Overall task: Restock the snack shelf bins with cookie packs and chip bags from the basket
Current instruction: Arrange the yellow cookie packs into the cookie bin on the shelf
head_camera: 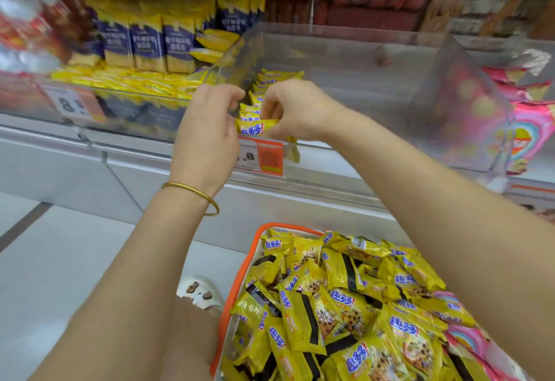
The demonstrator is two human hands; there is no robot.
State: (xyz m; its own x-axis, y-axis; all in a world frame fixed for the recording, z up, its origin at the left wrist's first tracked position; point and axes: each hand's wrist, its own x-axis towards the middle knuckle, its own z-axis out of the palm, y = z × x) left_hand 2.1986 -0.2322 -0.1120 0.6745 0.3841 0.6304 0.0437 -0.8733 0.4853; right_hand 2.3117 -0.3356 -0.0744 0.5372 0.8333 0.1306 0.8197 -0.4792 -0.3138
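Both hands are raised to a clear shelf bin (345, 59) that holds a row of yellow cookie packs (264, 80) along its left side. My right hand (295, 110) pinches a yellow cookie pack (255, 126) at the bin's front edge. My left hand (207, 131), with a gold bangle on the wrist, touches the same pack from the left with curled fingers. Below at the right stands an orange-rimmed basket (240, 275) heaped with several yellow cookie packs (345, 305), with pink chip bags (468, 338) at its right side.
The neighbouring left bin holds blue-and-yellow packs (147, 44). A bin at the right holds pink chip bags (522, 110). Orange price tags (264, 157) hang on the shelf front. A white sandal (199, 292) rests on the floor beside the basket.
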